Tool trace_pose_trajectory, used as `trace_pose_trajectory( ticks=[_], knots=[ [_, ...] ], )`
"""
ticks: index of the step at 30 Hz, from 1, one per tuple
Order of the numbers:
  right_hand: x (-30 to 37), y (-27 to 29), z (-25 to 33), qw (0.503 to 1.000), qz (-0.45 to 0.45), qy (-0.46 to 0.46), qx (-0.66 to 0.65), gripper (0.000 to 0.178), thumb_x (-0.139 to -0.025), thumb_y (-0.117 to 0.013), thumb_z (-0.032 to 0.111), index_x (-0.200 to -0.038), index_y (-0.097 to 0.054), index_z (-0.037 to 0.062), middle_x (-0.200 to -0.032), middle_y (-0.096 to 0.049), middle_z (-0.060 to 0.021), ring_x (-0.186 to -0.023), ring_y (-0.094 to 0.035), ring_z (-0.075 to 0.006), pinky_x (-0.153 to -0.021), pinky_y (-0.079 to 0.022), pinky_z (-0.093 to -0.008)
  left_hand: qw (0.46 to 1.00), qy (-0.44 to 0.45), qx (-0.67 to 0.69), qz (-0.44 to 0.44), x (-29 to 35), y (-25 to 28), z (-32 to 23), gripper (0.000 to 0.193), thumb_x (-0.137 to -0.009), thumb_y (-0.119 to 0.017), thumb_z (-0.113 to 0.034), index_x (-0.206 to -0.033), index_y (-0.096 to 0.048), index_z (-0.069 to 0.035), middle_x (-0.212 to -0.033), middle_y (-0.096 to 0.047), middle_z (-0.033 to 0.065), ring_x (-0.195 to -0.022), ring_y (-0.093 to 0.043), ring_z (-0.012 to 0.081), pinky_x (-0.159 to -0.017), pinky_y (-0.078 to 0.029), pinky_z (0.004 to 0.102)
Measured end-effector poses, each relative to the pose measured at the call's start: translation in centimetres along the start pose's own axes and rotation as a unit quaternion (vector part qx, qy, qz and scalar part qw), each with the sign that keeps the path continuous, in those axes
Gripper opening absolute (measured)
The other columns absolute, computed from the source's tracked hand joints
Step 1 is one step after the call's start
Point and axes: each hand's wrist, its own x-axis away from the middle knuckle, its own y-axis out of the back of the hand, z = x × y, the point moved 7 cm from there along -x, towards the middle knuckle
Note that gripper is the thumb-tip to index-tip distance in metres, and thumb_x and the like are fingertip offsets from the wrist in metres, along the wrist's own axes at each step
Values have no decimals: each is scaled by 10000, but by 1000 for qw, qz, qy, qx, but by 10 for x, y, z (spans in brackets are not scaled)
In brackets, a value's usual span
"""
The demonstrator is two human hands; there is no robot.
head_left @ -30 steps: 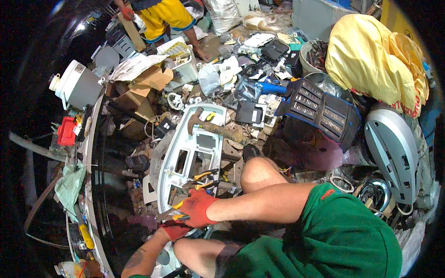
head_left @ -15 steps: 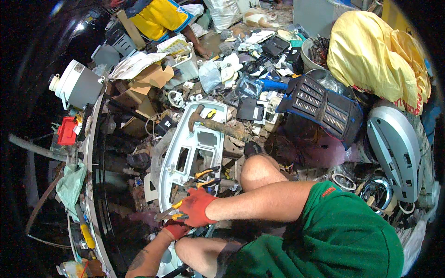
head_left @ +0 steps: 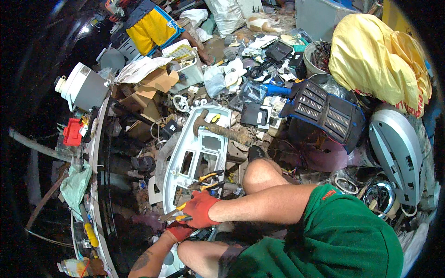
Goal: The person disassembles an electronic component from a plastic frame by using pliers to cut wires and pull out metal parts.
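Note:
My right hand (head_left: 202, 211), in a red glove, is closed around yellow-handled pliers (head_left: 170, 214), whose metal jaws point left. Just below it, my left hand (head_left: 180, 230), also in a red glove, is curled close to the pliers; its fingertips and whatever it grips are hidden. A long pale plastic casing (head_left: 172, 172) with rectangular openings extends away in front of both hands. Across its far end lies a hammer (head_left: 225, 131) with a worn wooden handle. A second tool with yellow-and-black handles (head_left: 211, 176) rests on the casing just beyond my right hand.
To the right lie a black bit-set pouch (head_left: 324, 111) and a grey plastic cover (head_left: 394, 155). Electronic scrap (head_left: 259, 69) covers the ground ahead. A dark bench edge (head_left: 95, 162) runs along the left. Another person in yellow shorts (head_left: 153, 32) is at the far left.
The whole view has shifted slightly, so things sit a little lower and to the right. Both hands stay together at the pliers, with no clear change in grip.

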Motion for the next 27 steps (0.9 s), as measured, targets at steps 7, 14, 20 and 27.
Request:
trace_pose_trajectory(
  ticks=[7, 14, 20, 27],
  knots=[
    [0, 7, 3, 998, 67, 0, 5, 599, -896, -492, 597, -1144, -663, 79, -1172, -683, -160, -1130, -594, -362, -1018, -410, -490, 992, 72, 104, 9, -4, 38, -25, 527, -989, -421, -437, -1429, -490, -154, -1504, -490, 84, -1378, -459, 276, -1172, -319, 406],
    [9, 9, -16, 992, 118, -35, 14, 642, -919, -466, 625, -1260, -630, 106, -1233, -659, -143, -1206, -515, -422, -1053, -388, -483, 990, -46, -113, 66, -30, 16, -18, 357, -954, -442, -305, -1227, -589, -129, -1224, -655, 102, -1148, -621, 256, -986, -484, 391],
    [6, 9, -8, 994, 102, -18, -22, 601, -894, -531, 537, -1324, -595, 123, -1284, -638, -148, -1341, -473, -374, -1195, -250, -465, 986, -149, 53, -51, -4, 4, 4, 297, -925, -493, -237, -1194, -585, -154, -1223, -643, 117, -1124, -630, 306, -913, -524, 421],
    [5, 3, -19, 999, 35, 0, 7, 673, -903, -471, 637, -1215, -651, 68, -1234, -675, -158, -1163, -586, -379, -990, -469, -487, 976, -98, -176, 81, -23, 15, -22, 404, -969, -445, -274, -1352, -527, -175, -1415, -534, 124, -1307, -510, 294, -1106, -385, 433]
  ],
)
